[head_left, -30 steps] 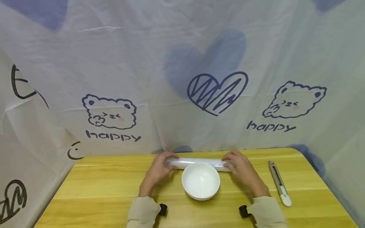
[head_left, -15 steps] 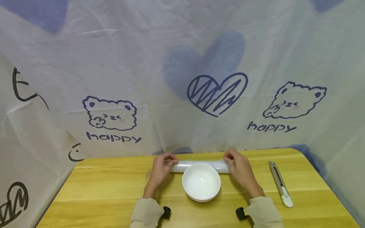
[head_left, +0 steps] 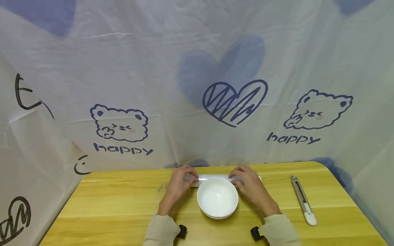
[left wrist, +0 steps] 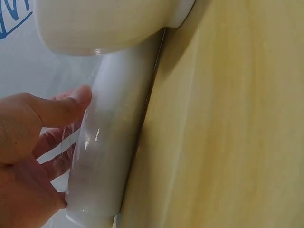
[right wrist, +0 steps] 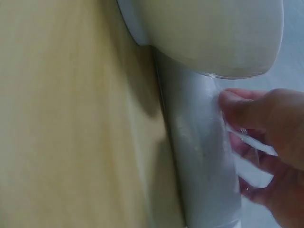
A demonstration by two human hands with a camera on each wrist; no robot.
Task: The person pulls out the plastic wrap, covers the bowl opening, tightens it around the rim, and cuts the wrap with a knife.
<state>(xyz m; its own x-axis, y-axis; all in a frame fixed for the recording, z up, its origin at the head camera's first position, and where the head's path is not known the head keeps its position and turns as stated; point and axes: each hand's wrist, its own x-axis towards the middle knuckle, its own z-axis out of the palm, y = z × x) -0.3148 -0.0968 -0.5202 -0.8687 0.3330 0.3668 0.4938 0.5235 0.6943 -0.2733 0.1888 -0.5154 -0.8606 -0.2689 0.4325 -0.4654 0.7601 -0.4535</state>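
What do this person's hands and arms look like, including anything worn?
The left hand and right hand are bare, with no glove or ring showing. Loose, plain beige fabric sleeves end short of the hands. A small black block-like device sits at each sleeve's inner edge.

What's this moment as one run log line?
left hand: pinches clear plastic film; right hand: pinches same film; whitish cylindrical roll: behind round white bowl; grey-and-white utility knife: on yellow wood-grain table
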